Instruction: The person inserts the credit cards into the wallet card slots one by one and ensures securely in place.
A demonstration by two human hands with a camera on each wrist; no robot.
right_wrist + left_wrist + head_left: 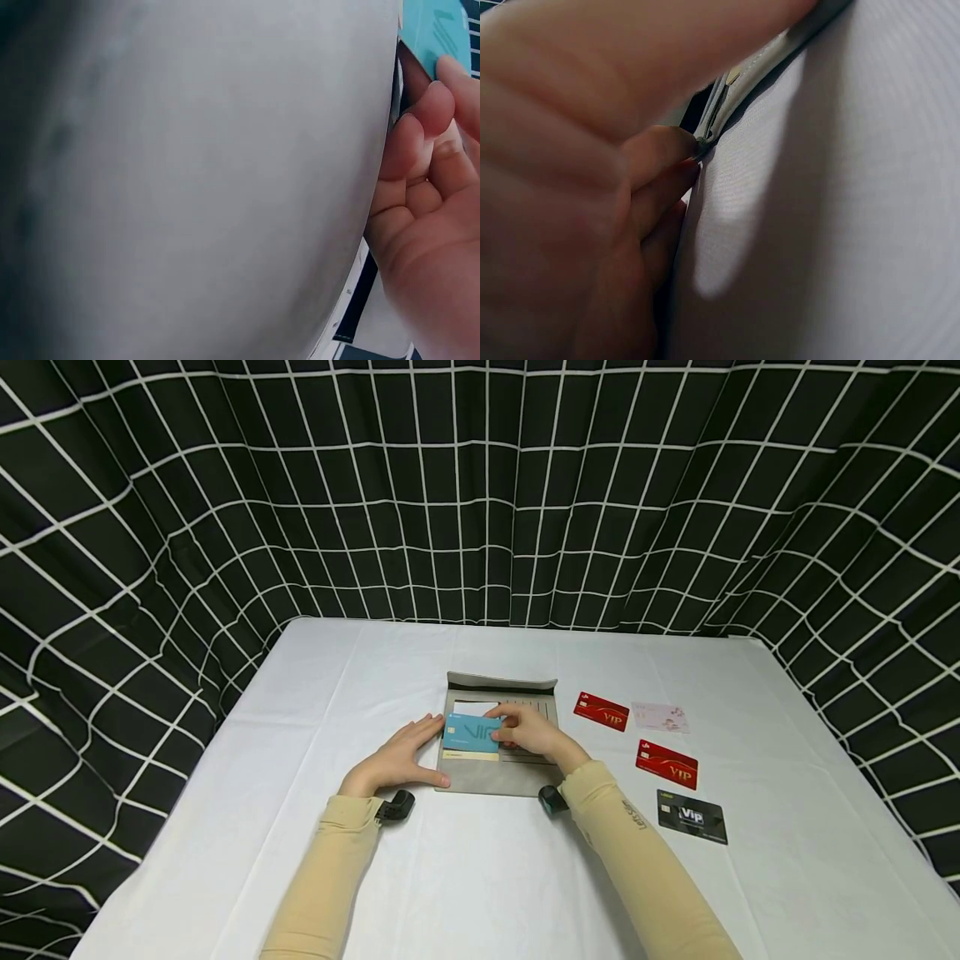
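Pinching is done by the right hand (528, 733): a flat blue card (467, 737) is held at its three o'clock edge, above an open gray folder (480, 779). The folder's nine o'clock side is touched by the left hand (397, 758), its fingers spread loose. Under the blue card, a pale yellow strip (471, 757) is partly hidden; whether slots are filled cannot be told. Around three o'clock, two shiny red cards (667, 765), a pink one (660, 717) and a black one (692, 832) are laid on white cloth (465, 877).
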